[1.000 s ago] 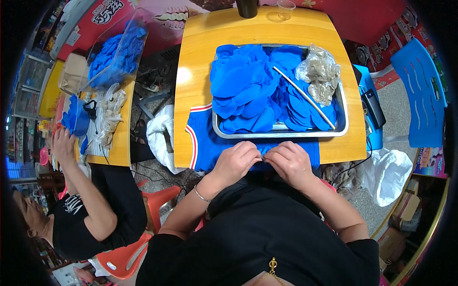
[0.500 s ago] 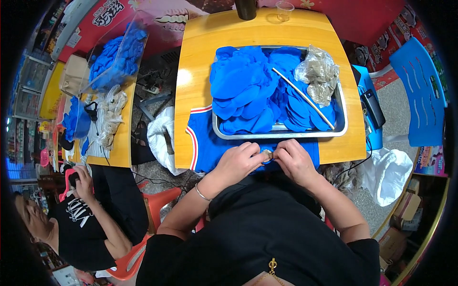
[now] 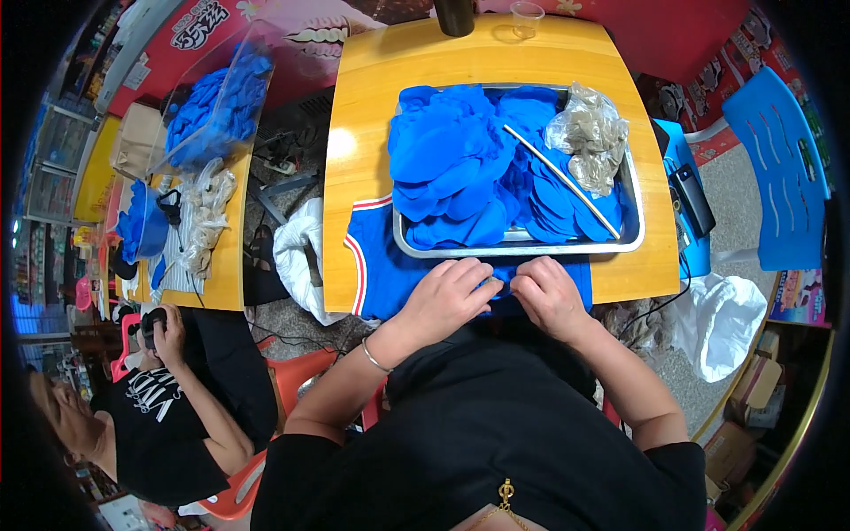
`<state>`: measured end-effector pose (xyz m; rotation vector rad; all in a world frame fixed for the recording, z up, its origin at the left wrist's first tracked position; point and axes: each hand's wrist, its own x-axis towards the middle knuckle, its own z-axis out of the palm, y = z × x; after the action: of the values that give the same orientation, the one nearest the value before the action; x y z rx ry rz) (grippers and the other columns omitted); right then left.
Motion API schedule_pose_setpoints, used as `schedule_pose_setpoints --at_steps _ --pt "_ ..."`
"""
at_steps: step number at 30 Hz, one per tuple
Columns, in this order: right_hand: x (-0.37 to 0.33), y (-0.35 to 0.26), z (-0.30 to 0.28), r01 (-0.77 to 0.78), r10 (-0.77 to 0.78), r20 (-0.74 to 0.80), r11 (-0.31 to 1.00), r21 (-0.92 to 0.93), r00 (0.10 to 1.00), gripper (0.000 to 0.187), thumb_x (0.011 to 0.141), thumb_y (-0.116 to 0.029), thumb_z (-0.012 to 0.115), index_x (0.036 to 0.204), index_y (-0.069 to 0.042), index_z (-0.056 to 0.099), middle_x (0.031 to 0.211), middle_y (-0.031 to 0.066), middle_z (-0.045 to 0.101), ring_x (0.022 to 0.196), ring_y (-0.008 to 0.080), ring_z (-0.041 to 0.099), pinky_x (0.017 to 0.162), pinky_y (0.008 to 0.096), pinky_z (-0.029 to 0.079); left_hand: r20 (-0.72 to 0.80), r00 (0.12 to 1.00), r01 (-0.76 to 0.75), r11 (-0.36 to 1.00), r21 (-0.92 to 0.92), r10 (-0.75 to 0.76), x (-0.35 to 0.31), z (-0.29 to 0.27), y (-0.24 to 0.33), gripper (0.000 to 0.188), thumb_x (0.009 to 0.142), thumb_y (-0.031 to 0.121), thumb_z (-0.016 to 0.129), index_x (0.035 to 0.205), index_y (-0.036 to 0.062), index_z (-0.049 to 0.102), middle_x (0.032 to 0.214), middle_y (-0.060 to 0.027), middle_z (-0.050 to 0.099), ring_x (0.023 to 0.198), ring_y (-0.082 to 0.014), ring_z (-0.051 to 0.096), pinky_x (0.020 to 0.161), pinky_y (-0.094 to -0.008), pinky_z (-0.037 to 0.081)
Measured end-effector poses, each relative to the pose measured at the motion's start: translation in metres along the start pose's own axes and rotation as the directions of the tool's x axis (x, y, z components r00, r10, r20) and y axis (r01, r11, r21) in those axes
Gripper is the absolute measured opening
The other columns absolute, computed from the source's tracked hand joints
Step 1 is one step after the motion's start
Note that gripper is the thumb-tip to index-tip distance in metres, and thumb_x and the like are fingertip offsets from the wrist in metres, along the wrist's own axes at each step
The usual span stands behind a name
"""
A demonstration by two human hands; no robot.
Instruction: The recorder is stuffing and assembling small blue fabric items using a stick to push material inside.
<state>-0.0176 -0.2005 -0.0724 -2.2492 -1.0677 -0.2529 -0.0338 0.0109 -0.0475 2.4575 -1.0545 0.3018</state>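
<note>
The left hand (image 3: 450, 296) and right hand (image 3: 547, 296) sit just apart at the worktop's (image 3: 381, 66) near edge, fingers curled toward a pinch; whether either grips anything small is too hidden to tell. Beneath them, the blue fabric garment with red-and-white trim (image 3: 385, 261) lies at the near side, partly under the rectangular silver metal tray (image 3: 636, 234) of smooth, bright-blue, rounded flat pieces (image 3: 447, 155). For such close fingertip work, it seems best to rest both wrists low, match the two pinches in height, use light pressure, and keep the knuckles clear of the tray's near rim.
</note>
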Motion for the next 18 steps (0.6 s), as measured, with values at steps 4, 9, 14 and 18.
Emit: schedule_pose_setpoints --at_steps 4,9,14,18 --pt "-0.001 0.002 -0.001 0.016 -0.016 0.011 1.000 -0.013 1.000 0.013 0.074 -0.010 0.059 0.086 -0.007 0.055 0.087 0.0073 0.054 0.082 0.0246 0.053 0.069 0.0347 0.043 0.026 1.000 0.003 1.000 0.002 -0.003 -0.002 0.002 -0.003 0.021 0.070 0.016 0.068 0.088 0.0078 0.061 0.093 -0.0064 0.054 0.091 -0.0221 0.053 0.075 -0.0334 0.044" --pt "0.002 -0.002 -0.005 0.013 -0.013 0.011 1.000 -0.023 1.000 0.010 0.074 -0.011 0.060 0.083 -0.010 0.056 0.085 0.0056 0.053 0.082 0.0232 0.053 0.068 0.0337 0.042 0.074 0.997 -0.005 1.000 0.009 0.005 0.001 0.000 -0.002 0.020 0.070 0.016 0.069 0.086 0.0075 0.061 0.092 -0.0073 0.054 0.091 -0.0236 0.053 0.075 -0.0346 0.044" --pt "0.009 -0.001 -0.013 0.044 -0.043 0.077 0.999 -0.009 0.996 0.018 0.069 -0.007 0.065 0.085 -0.012 0.059 0.083 0.0058 0.051 0.079 0.0245 0.052 0.067 0.0348 0.041 0.032 0.997 0.075 0.993 -0.090 -0.072 -0.005 0.004 -0.001 0.018 0.071 0.015 0.069 0.086 0.0071 0.061 0.092 -0.0082 0.054 0.089 -0.0248 0.054 0.073 -0.0352 0.045" --pt "0.011 -0.004 -0.014 0.028 -0.017 0.151 0.997 -0.069 0.988 0.017 0.068 -0.009 0.066 0.082 -0.012 0.057 0.080 0.0047 0.050 0.077 0.0228 0.050 0.066 0.0342 0.039 0.017 0.993 0.118 0.985 -0.123 -0.117 -0.004 0.005 0.000 0.019 0.070 0.015 0.069 0.085 0.0074 0.061 0.092 -0.0084 0.054 0.087 -0.0253 0.055 0.071 -0.0352 0.045"
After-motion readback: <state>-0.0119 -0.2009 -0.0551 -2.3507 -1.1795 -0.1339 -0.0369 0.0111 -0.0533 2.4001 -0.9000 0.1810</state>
